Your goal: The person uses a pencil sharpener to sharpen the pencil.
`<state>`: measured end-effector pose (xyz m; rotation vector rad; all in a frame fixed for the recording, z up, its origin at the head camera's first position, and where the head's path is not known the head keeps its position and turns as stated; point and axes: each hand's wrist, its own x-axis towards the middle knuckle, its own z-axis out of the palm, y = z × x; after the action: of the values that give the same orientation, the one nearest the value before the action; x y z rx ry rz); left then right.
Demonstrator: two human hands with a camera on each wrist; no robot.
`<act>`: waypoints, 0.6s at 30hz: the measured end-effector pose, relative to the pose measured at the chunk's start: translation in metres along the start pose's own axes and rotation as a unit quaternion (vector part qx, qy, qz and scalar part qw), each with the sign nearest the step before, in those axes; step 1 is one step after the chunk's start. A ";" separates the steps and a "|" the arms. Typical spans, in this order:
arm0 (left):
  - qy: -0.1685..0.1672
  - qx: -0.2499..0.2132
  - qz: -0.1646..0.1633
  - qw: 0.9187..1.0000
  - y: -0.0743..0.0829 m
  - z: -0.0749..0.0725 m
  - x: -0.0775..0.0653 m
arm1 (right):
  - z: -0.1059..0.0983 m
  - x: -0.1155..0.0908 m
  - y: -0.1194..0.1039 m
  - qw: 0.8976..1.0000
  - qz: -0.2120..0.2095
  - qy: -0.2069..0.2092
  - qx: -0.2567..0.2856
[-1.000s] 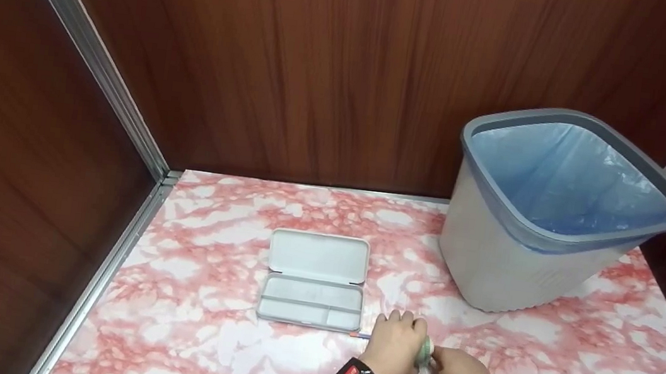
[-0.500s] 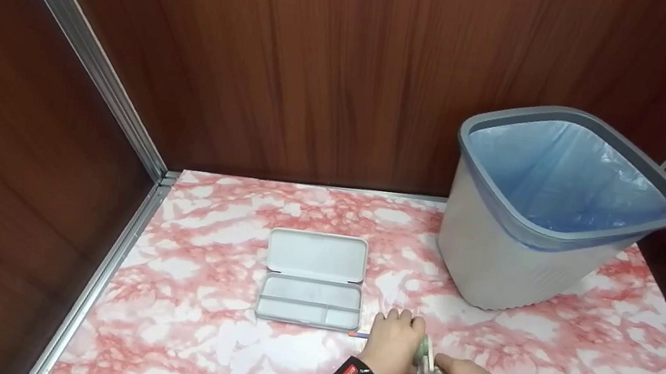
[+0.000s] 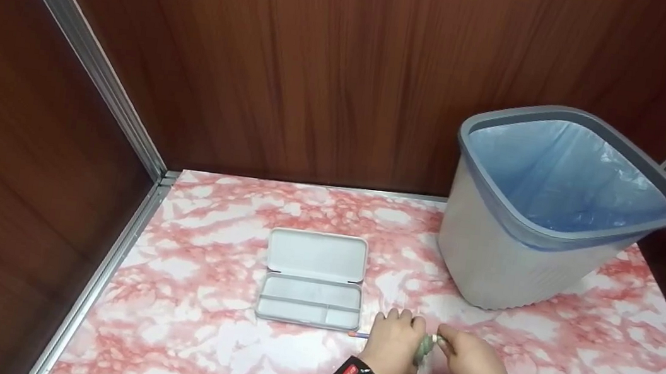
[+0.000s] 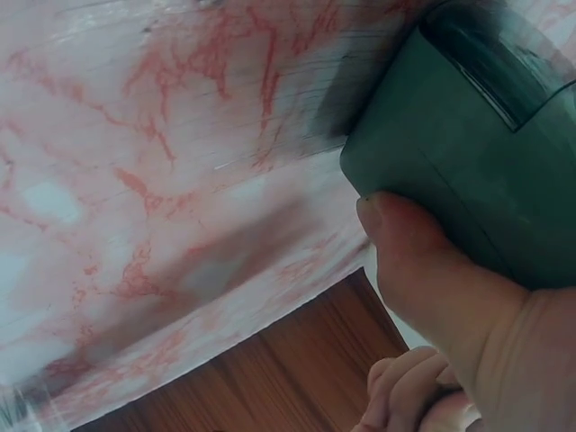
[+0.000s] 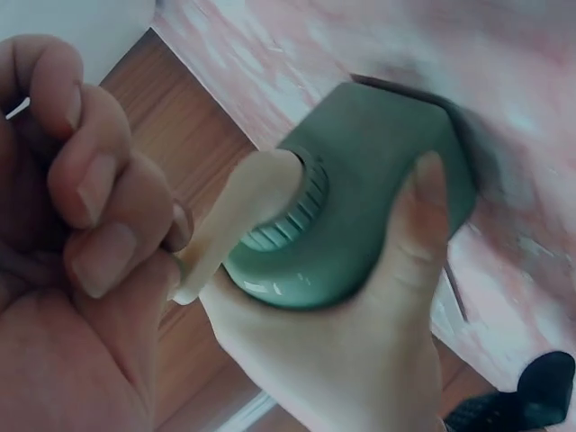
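A green hand-crank pencil sharpener [image 5: 369, 135] stands on the marbled tabletop, mostly covered by my left hand [image 3: 395, 346] in the head view. That hand grips its body, with the thumb [image 4: 405, 243] along one side. A cream crank [image 5: 238, 202] projects from a ribbed dial on the sharpener's end. My right hand [image 3: 473, 364] pinches the crank's knob between thumb and fingers. To the left of my left hand, the red-tipped blue end of a pencil [image 3: 358, 335] sticks out, its other end hidden.
An open pale pencil case [image 3: 311, 299] with divided compartments lies left of my hands, lid folded back. At the back right stands a tall bin [image 3: 501, 265] lined with a blue bag. Brown wood-grain panels [image 3: 322, 71] enclose the table.
My right hand has carried the crank round, swinging down and right, then back up. My left hand holds its place on the sharpener. The pencil end and case look unmoved.
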<state>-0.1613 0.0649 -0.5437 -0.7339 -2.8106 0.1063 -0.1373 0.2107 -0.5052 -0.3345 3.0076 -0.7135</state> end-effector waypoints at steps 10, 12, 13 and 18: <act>0.000 -0.007 -0.003 1.000 -0.001 0.001 0.001 | 0.001 0.023 0.007 1.000 0.009 -0.016 -0.023; 0.004 -0.005 -0.003 1.000 -0.001 0.001 0.000 | 0.003 0.027 0.009 1.000 0.006 -0.017 -0.025; 0.006 -0.003 -0.003 1.000 -0.001 0.001 0.000 | 0.004 0.029 0.010 1.000 0.004 -0.018 -0.025; 0.017 0.004 -0.002 1.000 0.000 0.002 -0.001 | 0.012 0.037 0.016 0.999 0.008 -0.029 -0.030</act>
<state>-0.1611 0.0643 -0.5457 -0.7218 -2.7778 0.1029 -0.1752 0.2114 -0.5220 -0.3282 2.9775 -0.6017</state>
